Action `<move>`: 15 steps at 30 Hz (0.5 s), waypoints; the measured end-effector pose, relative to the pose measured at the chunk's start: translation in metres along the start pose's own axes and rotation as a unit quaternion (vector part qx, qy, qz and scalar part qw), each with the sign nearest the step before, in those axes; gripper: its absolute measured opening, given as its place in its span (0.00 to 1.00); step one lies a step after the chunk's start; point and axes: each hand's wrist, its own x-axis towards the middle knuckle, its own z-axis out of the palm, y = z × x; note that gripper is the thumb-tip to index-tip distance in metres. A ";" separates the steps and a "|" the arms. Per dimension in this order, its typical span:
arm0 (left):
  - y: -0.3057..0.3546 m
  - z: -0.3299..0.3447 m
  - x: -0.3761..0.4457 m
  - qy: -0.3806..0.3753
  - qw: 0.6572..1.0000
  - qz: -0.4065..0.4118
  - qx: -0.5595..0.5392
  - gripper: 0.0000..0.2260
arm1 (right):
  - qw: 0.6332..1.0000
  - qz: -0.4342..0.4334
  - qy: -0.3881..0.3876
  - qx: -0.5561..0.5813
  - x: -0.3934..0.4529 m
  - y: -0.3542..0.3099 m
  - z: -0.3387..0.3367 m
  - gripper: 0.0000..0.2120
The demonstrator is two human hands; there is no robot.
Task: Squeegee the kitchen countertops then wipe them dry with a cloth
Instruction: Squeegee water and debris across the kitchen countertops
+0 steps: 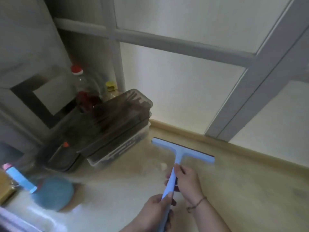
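Both hands grip pale-blue T-shaped squeegee [180, 154], dark blade on countertop [242, 190].

A pale wood-toned counter [242, 190] runs along a frosted window, edged by a low raised strip at the back. Stacked lidded plastic containers [117, 131] with smoky tops sit at its far left corner, with a red-capped bottle [78, 77] and a yellow-capped bottle [110, 89] behind them. A round blue pad [53, 195] lies near the front left edge. A light-blue squeegee [182, 152] rests its blade on the counter just beside the containers.
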 end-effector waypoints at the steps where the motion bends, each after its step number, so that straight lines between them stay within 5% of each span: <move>1: 0.003 -0.001 0.007 0.007 1.000 -0.011 0.007 0.20 | 1.000 0.010 -0.004 0.003 0.010 -0.004 0.000 0.15; 15: 0.035 0.001 0.066 0.019 0.989 -0.130 -0.066 0.22 | 0.998 0.065 -0.009 0.004 0.089 -0.021 0.001 0.16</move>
